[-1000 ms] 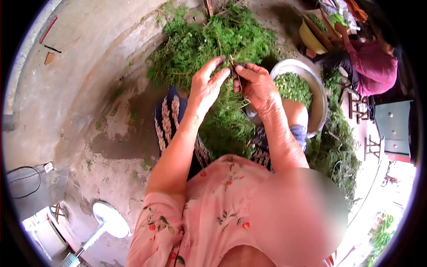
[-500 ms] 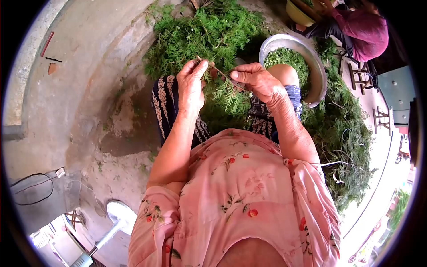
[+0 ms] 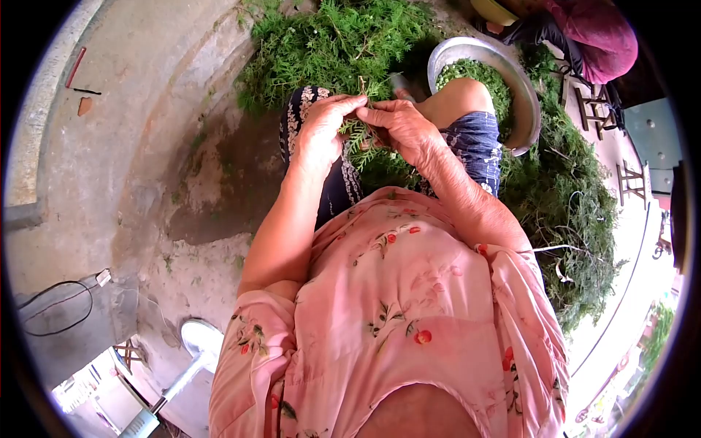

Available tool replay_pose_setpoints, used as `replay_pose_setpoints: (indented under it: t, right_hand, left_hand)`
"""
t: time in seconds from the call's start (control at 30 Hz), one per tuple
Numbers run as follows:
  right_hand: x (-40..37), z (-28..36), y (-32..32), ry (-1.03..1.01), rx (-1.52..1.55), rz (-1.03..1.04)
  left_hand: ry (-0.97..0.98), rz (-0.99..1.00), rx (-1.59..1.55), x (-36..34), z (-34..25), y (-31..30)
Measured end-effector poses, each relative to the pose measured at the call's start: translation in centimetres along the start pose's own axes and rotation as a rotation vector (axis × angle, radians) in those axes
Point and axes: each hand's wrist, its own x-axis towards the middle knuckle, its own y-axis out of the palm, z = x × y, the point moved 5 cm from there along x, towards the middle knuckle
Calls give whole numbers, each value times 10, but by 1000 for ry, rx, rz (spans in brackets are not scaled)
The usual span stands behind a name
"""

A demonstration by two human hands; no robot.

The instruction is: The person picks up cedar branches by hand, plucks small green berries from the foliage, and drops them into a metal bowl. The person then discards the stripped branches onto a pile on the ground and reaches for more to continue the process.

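Both hands meet over my lap around one leafy green sprig (image 3: 358,136) with a thin brown stem. My left hand (image 3: 323,131) pinches it between thumb and fingers from the left. From the right, my right hand (image 3: 404,128) closes on the same sprig, thumb almost touching the left fingertips. The stem end pokes up above the fingers, while feathery leaves hang below. Just beyond lies a large heap of green branches (image 3: 332,47). By my right knee stands a wide metal basin (image 3: 527,109) holding small green pickings (image 3: 478,80).
More cut branches (image 3: 562,233) lie along my right side. A person in a pink top (image 3: 595,40) sits at the upper right near a yellow bowl (image 3: 495,12). Small wooden stools (image 3: 595,109) stand at the right. A white fan (image 3: 201,339) is at the lower left.
My hands have come together; earlier they were apart with the stem stretched between them. The right hand moved left and the sprig now hangs between both hands. My knees shifted slightly.
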Motion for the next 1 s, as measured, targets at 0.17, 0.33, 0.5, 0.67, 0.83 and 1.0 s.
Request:
replay_pose_setpoints:
  t: [0.17, 0.33, 0.5, 0.67, 0.83, 1.0]
  right_hand:
    - [1, 4, 0, -1, -223, -29]
    - [14, -4, -2, -28, -157, 45]
    - [14, -15, 0, 61, 78, 71]
    - [20, -16, 10, -22, 134, 18]
    - [12, -16, 20, 10, 237, 61]
    - [-1, -22, 33, 36, 343, 31]
  left_hand:
    - [-11, 9, -2, 7, 9, -6]
    - [9, 22, -90, 22, 10, -11]
    - [3, 47, -203, 35, 6, -10]
    - [108, -77, -214, 46, -5, -13]
    - [38, -25, -475, 60, -10, -16]
    - [22, -81, -597, 68, -19, -28]
